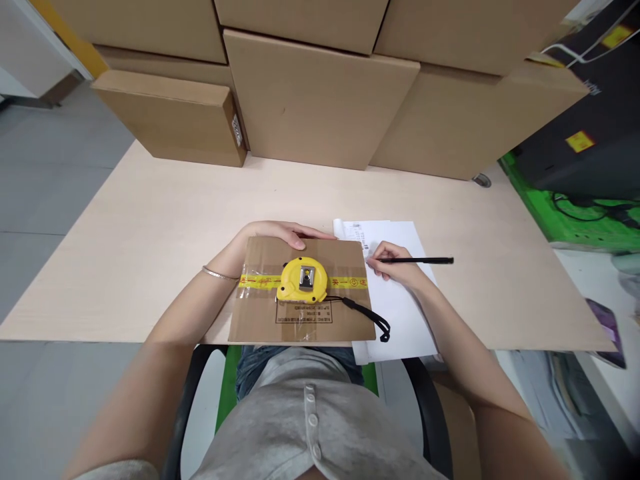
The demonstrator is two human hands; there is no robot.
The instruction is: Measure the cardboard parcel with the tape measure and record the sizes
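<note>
A small flat cardboard box (260,313) sealed with yellow printed tape lies at the table's near edge. On top of it rests a yellow tape measure (302,281) with a black wrist strap (370,319) trailing to the right. My left hand (285,233) lies along the box's far edge, fingers stretched flat against it. My right hand (395,261) is closed on a black pen (425,261), its tip touching a white sheet of paper (400,307) beside the box.
Large cardboard boxes (320,100) are stacked along the back of the light wooden table (125,233). A black case (590,133) and green surface (550,207) with cables sit at the right. A black chair is under me.
</note>
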